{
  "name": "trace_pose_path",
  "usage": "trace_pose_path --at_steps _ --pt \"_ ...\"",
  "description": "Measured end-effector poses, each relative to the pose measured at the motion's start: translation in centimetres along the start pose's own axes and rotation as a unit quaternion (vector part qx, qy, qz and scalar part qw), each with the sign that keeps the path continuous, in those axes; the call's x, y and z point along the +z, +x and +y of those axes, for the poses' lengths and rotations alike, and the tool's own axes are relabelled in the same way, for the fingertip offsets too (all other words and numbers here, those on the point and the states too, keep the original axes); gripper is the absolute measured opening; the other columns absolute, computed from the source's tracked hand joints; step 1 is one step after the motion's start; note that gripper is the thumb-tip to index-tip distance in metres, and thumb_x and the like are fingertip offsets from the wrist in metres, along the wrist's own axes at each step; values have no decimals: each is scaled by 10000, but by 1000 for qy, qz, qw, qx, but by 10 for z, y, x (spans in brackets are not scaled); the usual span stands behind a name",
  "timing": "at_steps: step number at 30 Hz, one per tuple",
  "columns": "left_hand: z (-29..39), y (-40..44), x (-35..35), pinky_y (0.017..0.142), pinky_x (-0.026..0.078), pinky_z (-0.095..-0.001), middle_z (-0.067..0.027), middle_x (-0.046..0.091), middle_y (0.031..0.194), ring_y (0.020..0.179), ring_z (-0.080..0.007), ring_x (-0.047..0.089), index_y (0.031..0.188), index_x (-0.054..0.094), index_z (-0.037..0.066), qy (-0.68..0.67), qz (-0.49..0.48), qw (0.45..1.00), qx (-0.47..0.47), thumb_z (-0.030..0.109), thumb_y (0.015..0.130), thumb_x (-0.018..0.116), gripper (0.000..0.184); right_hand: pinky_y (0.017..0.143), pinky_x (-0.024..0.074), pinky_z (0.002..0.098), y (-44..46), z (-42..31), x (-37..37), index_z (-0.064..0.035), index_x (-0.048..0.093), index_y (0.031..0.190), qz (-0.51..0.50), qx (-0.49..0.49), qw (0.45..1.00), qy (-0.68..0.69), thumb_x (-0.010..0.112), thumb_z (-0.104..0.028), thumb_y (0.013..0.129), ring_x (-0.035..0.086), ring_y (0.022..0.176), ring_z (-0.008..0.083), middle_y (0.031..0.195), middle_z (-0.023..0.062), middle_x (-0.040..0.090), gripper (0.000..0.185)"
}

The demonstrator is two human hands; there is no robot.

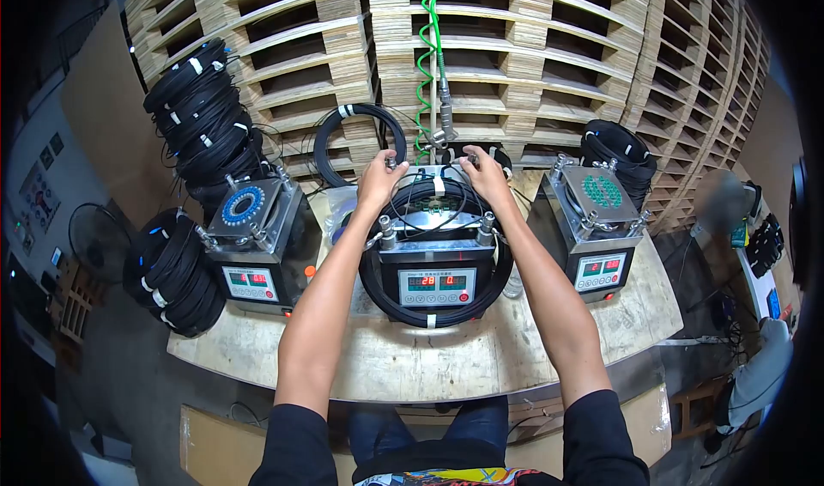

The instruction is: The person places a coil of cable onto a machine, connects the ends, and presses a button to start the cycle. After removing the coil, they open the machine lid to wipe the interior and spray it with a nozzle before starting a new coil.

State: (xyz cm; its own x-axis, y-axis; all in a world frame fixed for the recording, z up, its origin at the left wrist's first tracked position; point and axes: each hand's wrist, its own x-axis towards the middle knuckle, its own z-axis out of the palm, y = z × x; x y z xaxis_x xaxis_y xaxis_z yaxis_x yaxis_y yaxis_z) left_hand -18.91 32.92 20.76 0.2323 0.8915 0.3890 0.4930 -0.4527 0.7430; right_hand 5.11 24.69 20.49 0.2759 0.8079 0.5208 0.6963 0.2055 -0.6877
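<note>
At the centre of a pale, scuffed wooden tabletop with a curved front edge, in front of a black-and-steel box-shaped machine with lit red digits. Looped round this machine, with its front arc at six o'clock, a large coil of black cable tied with white tape. Reaching to the machine's back corners with both hands: left hand at eleven o'clock, mostly closed, fingers curled at a small metal knob; right hand at one o'clock, partly curled, thumb and fingers at a matching dark metal knob. Cannot tell how firmly either is gripped.

Also on the tabletop, at ten o'clock, a similar machine topped with a blue ring; at two o'clock, another topped with green dots. Near ten o'clock, stacked black cable coils. Beyond the far edge at twelve, tall stacks of pale wooden pallets and a hanging green spiral air hose. Out in the room, a round black fan at nine, grey floor at seven, and a person in a grey sleeve at four.
</note>
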Motion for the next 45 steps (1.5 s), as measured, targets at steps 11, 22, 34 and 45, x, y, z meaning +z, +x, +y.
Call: trace_pose_path --at_steps 11,22,34,45 --pt "1 2 7 788 524 -432 -217 714 818 801 -360 699 1038 725 20 -64 1 998 6 466 877 682 476 953 492 447 1 -22 -2 -65 611 1284 -11 129 991 -43 483 -539 1006 635 1129 417 1131 245 690 564" --pt "-16 13 20 582 455 -319 -92 634 664 597 -134 555 1021 708 -67 -35 39 999 2 512 962 604 591 940 504 439 0 -8 1 -61 616 1260 16 58 998 0 590 -411 983 648 1111 421 1123 252 690 447" --pt "11 0 5 927 458 -444 -300 663 986 1056 -410 578 1066 719 3 -69 5 998 -10 583 970 520 621 947 494 477 -3 -13 -2 -58 626 1241 40 104 993 -28 592 -448 965 637 1104 443 1123 279 679 478" --pt "-5 4 11 822 490 -456 -238 693 817 844 -393 661 1102 694 -25 -54 1 999 9 557 985 522 618 893 514 451 -3 -3 3 -53 613 1259 77 32 996 -13 609 -426 965 671 1038 426 1078 279 689 475"
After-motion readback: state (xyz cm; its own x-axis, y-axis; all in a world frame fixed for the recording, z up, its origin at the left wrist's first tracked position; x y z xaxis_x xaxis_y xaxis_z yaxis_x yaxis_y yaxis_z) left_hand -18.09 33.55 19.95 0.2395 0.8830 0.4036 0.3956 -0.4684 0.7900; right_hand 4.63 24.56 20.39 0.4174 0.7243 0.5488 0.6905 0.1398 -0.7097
